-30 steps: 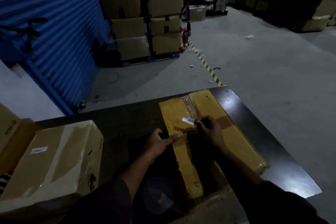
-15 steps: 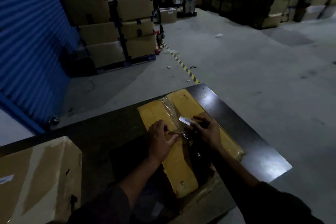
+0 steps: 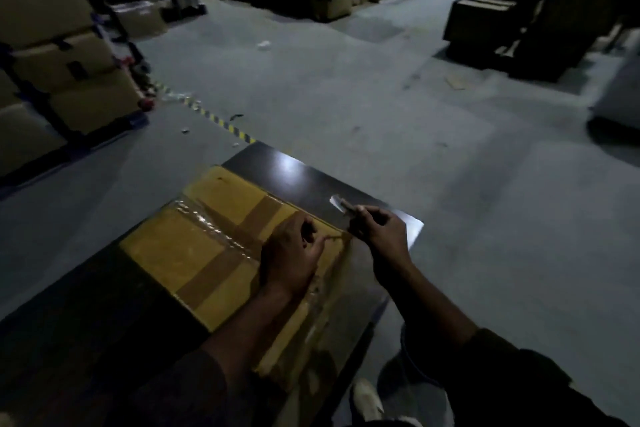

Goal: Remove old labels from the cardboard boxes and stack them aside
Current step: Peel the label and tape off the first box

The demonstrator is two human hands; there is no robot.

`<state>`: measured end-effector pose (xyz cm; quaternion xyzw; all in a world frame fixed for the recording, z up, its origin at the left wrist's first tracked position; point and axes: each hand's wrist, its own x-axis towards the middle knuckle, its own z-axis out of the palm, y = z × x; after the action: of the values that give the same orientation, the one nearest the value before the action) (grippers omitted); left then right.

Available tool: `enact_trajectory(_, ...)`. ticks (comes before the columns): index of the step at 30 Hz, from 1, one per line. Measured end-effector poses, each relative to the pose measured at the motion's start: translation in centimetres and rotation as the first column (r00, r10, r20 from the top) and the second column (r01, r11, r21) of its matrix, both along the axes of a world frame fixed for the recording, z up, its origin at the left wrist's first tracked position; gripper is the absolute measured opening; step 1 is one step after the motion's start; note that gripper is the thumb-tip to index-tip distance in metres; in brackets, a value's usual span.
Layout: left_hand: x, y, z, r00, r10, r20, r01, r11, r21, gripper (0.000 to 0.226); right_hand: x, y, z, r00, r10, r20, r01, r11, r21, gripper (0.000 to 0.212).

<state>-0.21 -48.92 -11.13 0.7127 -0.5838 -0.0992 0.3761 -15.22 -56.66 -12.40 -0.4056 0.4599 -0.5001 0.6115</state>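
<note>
Your biggest risk here is the strip tearing short. Your right hand [image 3: 377,234], right of centre in the frame, is curled around a peeled piece whose pale end [image 3: 338,202] sticks out past the fingers over the dark surface [image 3: 304,180]; whether that piece is label or tape is too blurred to tell. A thin strand seems to run from that hand back to the box edge, so a sharp sideways pull could snap it and leave residue, or lift the cardboard's top layer.

The second risk is the cardboard box [image 3: 194,246] sliding: it lies flat at centre frame, its right edge close to the edge of the surface. Your left hand [image 3: 289,260] rests on its right part, fingers bent against the cardboard near where the strand starts; I cannot tell whether it pinches anything. The box sits under your left hand and just left of your right.
</note>
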Motion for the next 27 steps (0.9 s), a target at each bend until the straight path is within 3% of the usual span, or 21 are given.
enact_trajectory(5, -6.4, -2.3, -0.7, 0.97, -0.228, 0.084, 0.229, 0.973, -0.006, 0.017, -6.9, 1.2, -2.2, 0.966, -0.257, 0.019, 0.254, 0.962, 0.105, 0.007)
enact_trajectory(11, -15.1, -3.1, -4.0, 0.885, -0.463, -0.052, 0.466, 0.876, 0.123, 0.019, -15.5, 3.5, -6.7, 0.867, -0.492, -0.077, 0.494, 0.831, 0.255, 0.011)
enact_trajectory(14, -17.7, -3.1, -6.7, 0.871, -0.465, -0.158, 0.49, 0.837, 0.242, 0.019, -18.8, 4.4, -10.1, 0.827, -0.532, -0.183, 0.561, 0.757, 0.334, 0.003)
enact_trajectory(16, -18.8, -3.2, -8.6, 0.87, -0.453, -0.196, 0.493, 0.816, 0.301, 0.018, -20.5, 4.3, -12.5, 0.8, -0.545, -0.252, 0.6, 0.71, 0.369, 0.009)
enact_trajectory(22, -21.7, -4.6, -14.1, 0.911, -0.377, -0.169, 0.409, 0.769, 0.491, 0.014, -24.5, 2.4, -20.3, 0.758, -0.552, -0.349, 0.649, 0.58, 0.492, 0.007)
enact_trajectory(27, -25.3, -7.0, -21.5, 0.948, -0.232, -0.217, 0.317, 0.741, 0.592, 0.012, -27.6, -0.3, -30.5, 0.756, -0.512, -0.408, 0.649, 0.509, 0.565, 0.006)
